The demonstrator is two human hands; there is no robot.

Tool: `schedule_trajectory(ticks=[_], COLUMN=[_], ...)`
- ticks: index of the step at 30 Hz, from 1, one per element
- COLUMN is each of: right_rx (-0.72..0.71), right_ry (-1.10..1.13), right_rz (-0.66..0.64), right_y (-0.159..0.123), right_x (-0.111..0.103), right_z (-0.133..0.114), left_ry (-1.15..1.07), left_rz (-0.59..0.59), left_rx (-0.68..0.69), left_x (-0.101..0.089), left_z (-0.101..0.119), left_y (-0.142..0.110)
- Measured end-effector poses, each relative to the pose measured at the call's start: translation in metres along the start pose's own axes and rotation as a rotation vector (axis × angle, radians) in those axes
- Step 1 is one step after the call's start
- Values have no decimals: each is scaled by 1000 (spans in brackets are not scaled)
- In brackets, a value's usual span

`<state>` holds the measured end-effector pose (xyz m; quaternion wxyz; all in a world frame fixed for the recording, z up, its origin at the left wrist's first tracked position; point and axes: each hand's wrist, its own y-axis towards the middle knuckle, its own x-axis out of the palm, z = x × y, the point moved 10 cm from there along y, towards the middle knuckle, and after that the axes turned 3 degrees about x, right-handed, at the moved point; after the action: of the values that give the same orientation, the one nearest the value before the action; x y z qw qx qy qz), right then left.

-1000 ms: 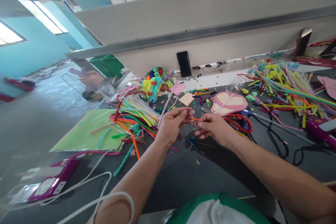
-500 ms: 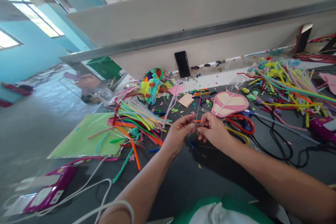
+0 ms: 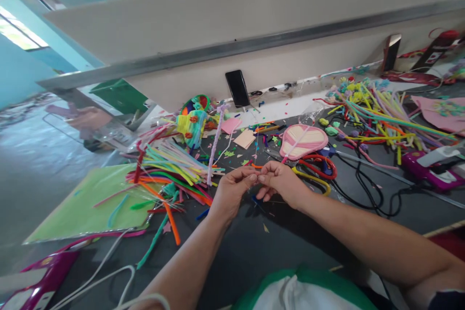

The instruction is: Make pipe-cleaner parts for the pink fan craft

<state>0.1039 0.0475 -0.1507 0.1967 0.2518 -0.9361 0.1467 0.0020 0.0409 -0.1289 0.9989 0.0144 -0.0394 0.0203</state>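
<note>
My left hand [image 3: 234, 191] and my right hand [image 3: 279, 184] meet over the dark table, thumbs and fingertips pinched together. Between them they grip a thin strand [image 3: 256, 147], a wire or thread, rising faintly above the fingers; its held end is hidden. Just beyond my left hand, a fuzzy lilac pipe cleaner [image 3: 215, 147] stands almost upright; whether it joins the strand I cannot tell. Right behind my right hand lie scissors with red handles [image 3: 323, 164] and yellow-handled scissors [image 3: 319, 185]. A pink and cream padded shape [image 3: 303, 141] rests behind them.
Bundled pipe cleaners [image 3: 174, 155] and a green sheet in plastic [image 3: 87, 198] lie left. More pipe cleaners [image 3: 385, 106] heap at right, near a purple glue-gun-like device [image 3: 432, 172] and black cords [image 3: 363, 189]. A phone [image 3: 238, 88] leans on the back panel [image 3: 290, 68].
My hands have drawn closer, fingertips now meeting. The strand showed more plainly half a second ago. The lilac pipe cleaner has become more upright. The view has swung right.
</note>
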Motion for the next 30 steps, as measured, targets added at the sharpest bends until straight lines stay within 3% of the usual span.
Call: schedule_trajectory(ticks=[7,16,30], right_rx=[-58,-108,-151], right_ry=[-181,-245,-315], right_rz=[76,94,146], right_y=[-2,-7,-13], right_x=[-9,-8,-9], right_z=[-7,-18,-25], left_ry=[-5,-193,-337], left_rz=[-68,-190,-180], left_rx=[56,-132,-110], left_x=[4,14,21], left_z=[5,-9,-5], left_y=[1,-2,-5])
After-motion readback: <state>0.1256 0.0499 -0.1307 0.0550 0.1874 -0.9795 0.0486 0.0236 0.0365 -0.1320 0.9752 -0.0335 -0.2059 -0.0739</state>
